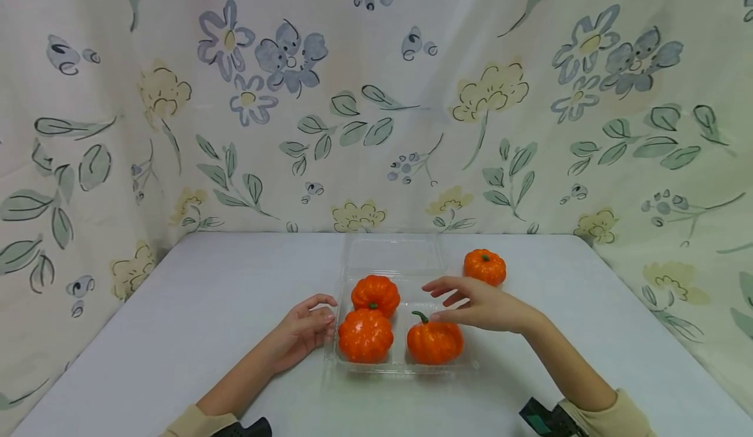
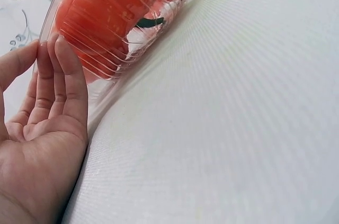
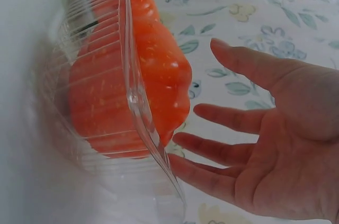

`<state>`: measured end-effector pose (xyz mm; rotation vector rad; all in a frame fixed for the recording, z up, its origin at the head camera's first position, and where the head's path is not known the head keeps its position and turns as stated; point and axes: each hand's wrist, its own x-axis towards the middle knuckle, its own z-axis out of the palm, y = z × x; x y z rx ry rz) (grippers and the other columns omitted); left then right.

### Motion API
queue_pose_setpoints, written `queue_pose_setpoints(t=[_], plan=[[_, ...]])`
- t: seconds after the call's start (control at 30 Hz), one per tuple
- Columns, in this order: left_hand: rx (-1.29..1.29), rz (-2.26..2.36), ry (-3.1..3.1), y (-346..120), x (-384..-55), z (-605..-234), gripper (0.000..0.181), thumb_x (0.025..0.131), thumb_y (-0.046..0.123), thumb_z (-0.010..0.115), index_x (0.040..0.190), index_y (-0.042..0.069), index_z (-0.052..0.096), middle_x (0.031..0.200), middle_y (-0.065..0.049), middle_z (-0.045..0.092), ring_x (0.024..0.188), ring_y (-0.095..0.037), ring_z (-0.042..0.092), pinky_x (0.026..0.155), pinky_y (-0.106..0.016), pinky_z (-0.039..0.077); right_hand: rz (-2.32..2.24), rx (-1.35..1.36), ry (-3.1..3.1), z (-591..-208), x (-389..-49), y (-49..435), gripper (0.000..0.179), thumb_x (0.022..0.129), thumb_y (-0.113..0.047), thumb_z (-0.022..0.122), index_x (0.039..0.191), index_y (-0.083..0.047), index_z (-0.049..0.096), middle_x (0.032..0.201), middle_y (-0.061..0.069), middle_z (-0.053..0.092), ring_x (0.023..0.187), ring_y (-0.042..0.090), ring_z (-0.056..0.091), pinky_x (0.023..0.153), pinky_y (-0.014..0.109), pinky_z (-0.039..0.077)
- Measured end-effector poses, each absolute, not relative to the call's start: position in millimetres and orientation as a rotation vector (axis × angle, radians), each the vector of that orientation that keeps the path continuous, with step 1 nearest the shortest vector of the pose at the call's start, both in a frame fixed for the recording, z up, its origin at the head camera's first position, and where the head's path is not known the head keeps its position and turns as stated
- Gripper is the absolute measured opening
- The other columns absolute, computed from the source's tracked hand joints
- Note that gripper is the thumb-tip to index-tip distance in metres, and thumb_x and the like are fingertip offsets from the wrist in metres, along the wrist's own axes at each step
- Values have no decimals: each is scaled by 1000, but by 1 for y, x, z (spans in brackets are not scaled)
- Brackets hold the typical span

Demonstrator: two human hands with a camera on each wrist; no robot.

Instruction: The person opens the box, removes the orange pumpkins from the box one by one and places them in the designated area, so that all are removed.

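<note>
A clear plastic clamshell box sits on the white table with its lid raised at the back. Inside it are three small orange pumpkins: one at back left, one at front left and one at front right. My left hand is at the box's left side; in the left wrist view its thumb and fingertips pinch the rim. Above the front-right pumpkin hovers my right hand, its fingers spread and holding nothing. In the right wrist view these fingers are apart from the pumpkin.
Another small orange pumpkin rests on the table behind my right hand, outside the box. The see-through lid extends toward the table's back edge. A floral cloth hangs behind the table.
</note>
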<state>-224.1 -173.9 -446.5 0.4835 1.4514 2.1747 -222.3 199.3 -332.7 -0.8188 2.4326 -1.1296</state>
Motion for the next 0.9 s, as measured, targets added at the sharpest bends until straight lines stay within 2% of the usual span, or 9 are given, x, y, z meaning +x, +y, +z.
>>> queue_pose_setpoints(t=[0.2,0.4,0.73,0.9], plan=[[483,2175,1457,-175,-225,-448,21,110,3,43,123,16,53,93,7,67,83,-8,64,85,-20,58,-1125,-724,2374,-332,-219,194,54,99,-32,74,144,-6,59,145,22,58,129,45,57,99,54,57],[485,2176,1466,-175,-225,-448,20,110,4,44,123,16,53,92,7,67,83,-8,65,85,-21,58,-1078,-665,2360,-333,-216,189,55,97,-33,76,142,-4,60,142,19,60,127,38,59,101,55,55],[483,2172,1478,-174,-225,-448,19,110,4,46,123,16,53,92,7,66,83,-8,65,85,-21,58,-1125,-716,2259,-343,-222,185,44,96,-24,76,132,-3,63,135,10,64,129,35,57,106,54,53],[484,2174,1473,-174,-225,-448,19,110,4,46,123,16,53,92,7,66,83,-8,64,84,-21,58,-1152,-750,2209,-347,-223,184,38,94,-20,76,128,-6,63,133,8,64,131,35,55,106,52,52]])
